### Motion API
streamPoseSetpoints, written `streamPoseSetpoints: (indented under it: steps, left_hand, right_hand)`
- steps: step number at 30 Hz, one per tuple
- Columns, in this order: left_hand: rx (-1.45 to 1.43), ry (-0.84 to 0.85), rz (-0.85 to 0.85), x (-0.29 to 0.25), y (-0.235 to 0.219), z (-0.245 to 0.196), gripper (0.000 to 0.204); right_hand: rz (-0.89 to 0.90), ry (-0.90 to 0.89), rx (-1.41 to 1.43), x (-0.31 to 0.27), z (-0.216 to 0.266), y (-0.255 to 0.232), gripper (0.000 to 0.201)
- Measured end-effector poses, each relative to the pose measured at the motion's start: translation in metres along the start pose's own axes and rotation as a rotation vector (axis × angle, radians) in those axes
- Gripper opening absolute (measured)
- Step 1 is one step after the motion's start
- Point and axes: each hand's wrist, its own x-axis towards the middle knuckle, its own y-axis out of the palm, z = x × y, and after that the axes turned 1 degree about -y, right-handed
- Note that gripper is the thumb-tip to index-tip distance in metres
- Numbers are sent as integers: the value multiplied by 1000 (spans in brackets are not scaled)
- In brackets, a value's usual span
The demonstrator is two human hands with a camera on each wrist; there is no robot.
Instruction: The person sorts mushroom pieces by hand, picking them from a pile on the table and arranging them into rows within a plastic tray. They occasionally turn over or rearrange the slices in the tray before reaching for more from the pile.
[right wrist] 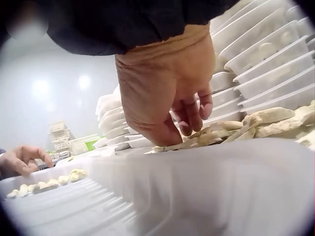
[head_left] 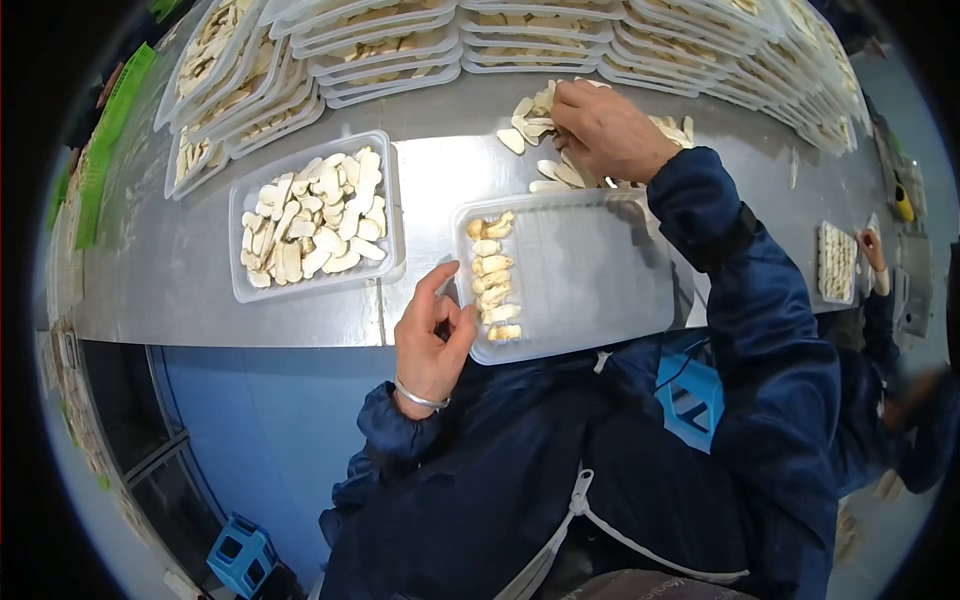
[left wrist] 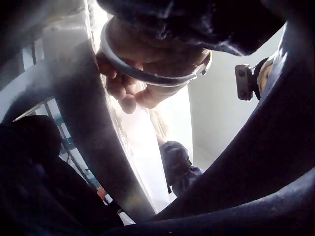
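A worker's right hand [head_left: 605, 130] reaches to 12 o'clock over the steel tabletop [head_left: 190, 280], fingers curled down into a loose pile of pale slices [head_left: 545, 150], apparently pinching some (the exact grip is hidden). The left hand [head_left: 432, 335] rests at the near-left corner of a clear tray [head_left: 600, 280], fingers loosely bent, holding nothing visible, just beside a single row of slices lined along its 9 o'clock edge. A filled tray [head_left: 312, 215] sits at 10 o'clock.

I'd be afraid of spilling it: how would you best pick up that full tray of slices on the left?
Probably grip the full tray by the rims of its two short ends, coming from both sides and lifting level. It lies flat, heaped with loose slices, and its thin walls look flexible.
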Motion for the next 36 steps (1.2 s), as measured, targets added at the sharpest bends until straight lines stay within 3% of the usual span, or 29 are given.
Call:
streamPoseSetpoints:
  steps: [6,12,18,21,24,26,31,36]
  left_hand:
    - [6,4,-5,1,3,-1,48]
    - [9,15,-17,1,4,0,48]
    - [22,29,-17,2,3,2,49]
    - [17,23,-17,2,3,0,48]
    - [11,20,-25,3,7,0,47]
    - [2,32,-31,4,12,1,46]
    - [2,53,-6,5,13,5,46]
    - [31,74,-28,5,14,9,46]
  right_hand:
    - [-22,-4,-86,-4,1,3,10]
    - [139,42,-163,2,-1,-3,17]
    - [55,1,-121,1,-1,-16,16]
    - [14,10,-109,-2,23,-42,13]
    - [-103,-127,-19,-14,69,-48,11]
    - [-37,-92,-52,-21,90,-37,12]
    - [21,-8,-81,-30,106,-6,19]
    - [3,5,-104,-27,108,-6,21]
